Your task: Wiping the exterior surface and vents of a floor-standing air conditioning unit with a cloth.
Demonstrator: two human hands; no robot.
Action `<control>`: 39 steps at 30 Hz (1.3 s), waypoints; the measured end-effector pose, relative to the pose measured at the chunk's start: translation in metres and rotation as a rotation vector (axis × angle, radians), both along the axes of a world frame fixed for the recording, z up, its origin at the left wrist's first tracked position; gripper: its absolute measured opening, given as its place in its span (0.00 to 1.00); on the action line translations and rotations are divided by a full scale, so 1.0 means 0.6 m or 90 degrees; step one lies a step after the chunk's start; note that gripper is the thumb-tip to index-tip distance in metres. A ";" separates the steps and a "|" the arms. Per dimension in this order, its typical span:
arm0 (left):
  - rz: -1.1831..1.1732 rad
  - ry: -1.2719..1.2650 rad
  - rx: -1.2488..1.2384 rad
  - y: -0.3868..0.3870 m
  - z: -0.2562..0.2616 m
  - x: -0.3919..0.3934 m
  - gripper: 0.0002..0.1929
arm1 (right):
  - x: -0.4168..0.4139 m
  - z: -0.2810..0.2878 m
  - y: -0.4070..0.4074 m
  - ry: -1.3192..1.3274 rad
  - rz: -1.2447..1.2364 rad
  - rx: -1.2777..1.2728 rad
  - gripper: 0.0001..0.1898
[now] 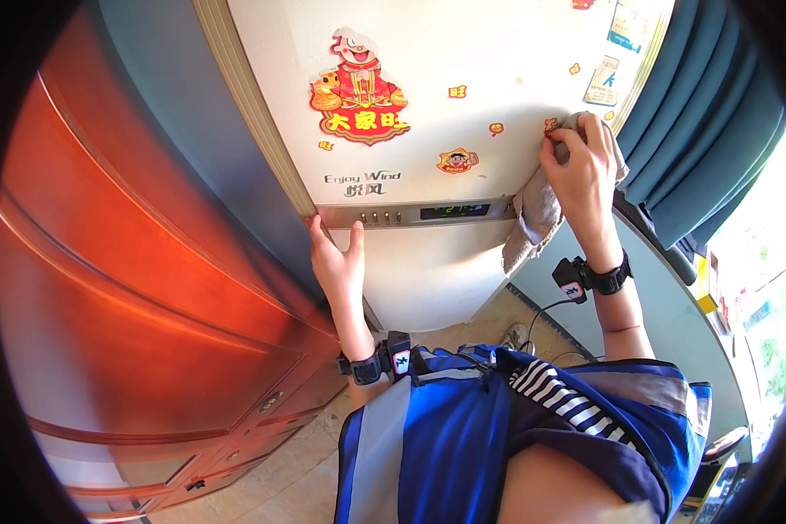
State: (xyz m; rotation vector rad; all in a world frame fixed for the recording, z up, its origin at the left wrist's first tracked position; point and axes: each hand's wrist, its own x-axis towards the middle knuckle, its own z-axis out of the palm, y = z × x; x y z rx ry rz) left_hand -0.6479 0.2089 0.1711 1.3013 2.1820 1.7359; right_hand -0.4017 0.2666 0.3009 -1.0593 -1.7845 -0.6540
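In front of me stands a white floor-standing air conditioner with stickers on its front. My right hand grips a grey cloth that hangs below it. Its thumb and forefinger are pinched at a small red-and-yellow sticker near the cabinet's right side; whether they hold its edge is hidden. My left hand touches the left end of the silver control panel, thumb and forefinger apart. That panel has small buttons and a lit display.
A large cartoon sticker and a smaller one are on the upper panel. Reddish wooden furniture stands left, blue curtains hang right. A pale curved surface lies under the right forearm. A cable hangs from the right wrist device.
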 end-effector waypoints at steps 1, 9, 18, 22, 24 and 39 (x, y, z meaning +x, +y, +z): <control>-0.005 0.002 -0.014 0.000 0.000 0.000 0.31 | 0.001 0.000 0.001 0.008 -0.007 -0.008 0.04; 0.005 -0.003 -0.030 0.005 -0.001 0.005 0.31 | 0.005 -0.007 0.005 -0.020 -0.001 0.005 0.05; 0.008 0.053 0.006 0.008 -0.003 0.006 0.32 | -0.005 -0.012 0.004 0.015 -0.010 0.067 0.03; 0.002 0.060 0.007 0.006 -0.004 0.005 0.32 | -0.004 -0.013 0.006 0.008 -0.005 0.069 0.03; -0.002 0.063 0.013 0.006 -0.003 0.005 0.32 | -0.004 -0.013 0.007 0.012 -0.014 0.059 0.03; -0.032 0.007 -0.036 0.007 -0.002 0.007 0.33 | -0.009 -0.005 0.012 0.035 -0.041 0.046 0.03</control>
